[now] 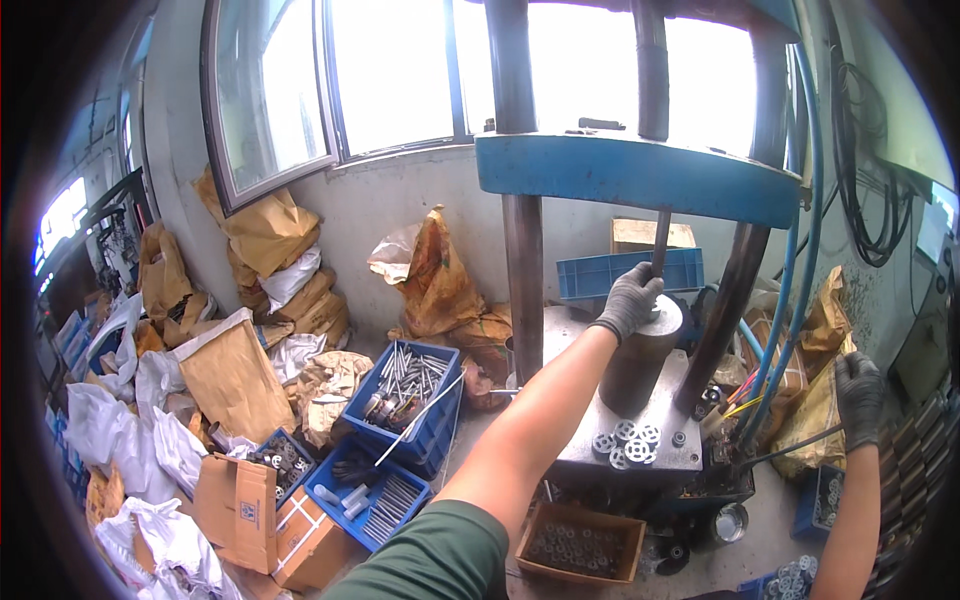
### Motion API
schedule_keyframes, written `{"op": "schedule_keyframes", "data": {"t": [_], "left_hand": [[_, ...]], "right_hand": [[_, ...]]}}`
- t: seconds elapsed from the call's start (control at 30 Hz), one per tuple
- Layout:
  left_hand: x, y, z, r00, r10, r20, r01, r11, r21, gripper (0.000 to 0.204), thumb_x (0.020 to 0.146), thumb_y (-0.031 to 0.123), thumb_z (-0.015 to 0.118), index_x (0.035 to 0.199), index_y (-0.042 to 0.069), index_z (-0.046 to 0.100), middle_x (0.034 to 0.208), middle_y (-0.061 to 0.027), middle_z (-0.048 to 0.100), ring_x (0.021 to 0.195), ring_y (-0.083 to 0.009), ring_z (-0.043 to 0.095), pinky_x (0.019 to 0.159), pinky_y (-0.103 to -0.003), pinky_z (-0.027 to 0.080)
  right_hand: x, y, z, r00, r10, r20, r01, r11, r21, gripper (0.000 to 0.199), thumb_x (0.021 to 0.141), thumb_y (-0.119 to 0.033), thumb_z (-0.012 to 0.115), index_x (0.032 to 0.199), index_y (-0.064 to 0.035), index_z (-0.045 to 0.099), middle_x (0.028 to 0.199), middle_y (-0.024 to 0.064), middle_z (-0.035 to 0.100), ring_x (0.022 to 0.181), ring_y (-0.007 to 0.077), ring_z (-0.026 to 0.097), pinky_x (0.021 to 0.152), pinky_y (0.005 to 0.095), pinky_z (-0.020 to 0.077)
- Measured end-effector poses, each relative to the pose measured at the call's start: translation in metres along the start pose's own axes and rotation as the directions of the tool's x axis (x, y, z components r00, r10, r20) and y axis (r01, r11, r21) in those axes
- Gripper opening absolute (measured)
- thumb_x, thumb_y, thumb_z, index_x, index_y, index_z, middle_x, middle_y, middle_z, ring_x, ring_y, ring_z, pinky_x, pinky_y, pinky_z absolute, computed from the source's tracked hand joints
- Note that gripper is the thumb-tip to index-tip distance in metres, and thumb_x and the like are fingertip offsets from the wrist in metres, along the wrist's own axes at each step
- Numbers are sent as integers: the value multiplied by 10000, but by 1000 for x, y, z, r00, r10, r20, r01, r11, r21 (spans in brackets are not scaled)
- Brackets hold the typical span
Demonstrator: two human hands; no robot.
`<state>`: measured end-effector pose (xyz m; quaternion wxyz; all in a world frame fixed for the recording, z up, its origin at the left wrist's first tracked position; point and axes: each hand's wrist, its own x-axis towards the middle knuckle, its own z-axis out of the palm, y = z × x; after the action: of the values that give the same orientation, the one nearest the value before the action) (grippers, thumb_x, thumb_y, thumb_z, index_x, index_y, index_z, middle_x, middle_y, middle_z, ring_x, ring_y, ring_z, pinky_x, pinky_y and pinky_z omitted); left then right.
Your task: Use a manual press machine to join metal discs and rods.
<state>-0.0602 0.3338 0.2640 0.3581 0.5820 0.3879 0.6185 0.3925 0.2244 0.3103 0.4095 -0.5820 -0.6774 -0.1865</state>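
Observation:
My left hand (630,300), in a grey glove, reaches into the press with its fingers closed around the lower end of a thin steel rod (661,240). The rod stands upright below the blue crossbeam (640,180), over the top of a thick steel cylinder (635,370). The cylinder rests on the metal press bed (585,445). Several round spoked metal parts (630,447) lie at the bed's front. At the right, my gloved right hand (860,395) is curled at the end of a dark lever (800,443); its grip is partly hidden.
Blue bins of metal rods (415,375) and parts stand left of the press, beside an open cardboard box (235,510). A carton of small parts (580,545) sits below the bed. Blue hoses (808,200) hang at the right. Sacks (430,270) line the wall.

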Motion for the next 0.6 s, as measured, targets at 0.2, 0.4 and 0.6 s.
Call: {"op": "schedule_keyframes", "data": {"t": [0.2, 0.4, 0.6], "left_hand": [[-62, 15, 11, 871, 485, -74, -450, 850, 274, 257, 1002, 135, 625, 1229, 22, 583, 909, -3, 583, 815, -106, 573, 732, -284, 503], [-193, 24, 32, 982, 191, -17, -189, 949, -252, 252, 1052, 202, 552, 1256, 56, 570, 929, -20, 597, 798, -71, 570, 683, -250, 467], [-289, -28, -1, 871, -487, -60, 432, 819, -377, 326, 1085, 375, 487, 1101, 89, 644, 688, 32, 542, 558, -102, 551, 472, -299, 506]], "right_hand": [[-12, -7, -22, 998, 60, 34, -60, 998, -4, 235, 956, -230, 655, 875, -10, 672, 870, 221, 661, 823, 409, 634, 731, 443, 508], [-57, -17, -46, 999, -36, 24, 34, 997, 72, 137, 939, -130, 657, 894, -1, 675, 842, 214, 665, 761, 358, 665, 690, 424, 510], [-158, -84, -100, 901, -390, 191, 382, 921, 81, 180, 829, -46, 661, 1008, -33, 642, 867, 190, 652, 790, 391, 633, 715, 454, 497]]}}
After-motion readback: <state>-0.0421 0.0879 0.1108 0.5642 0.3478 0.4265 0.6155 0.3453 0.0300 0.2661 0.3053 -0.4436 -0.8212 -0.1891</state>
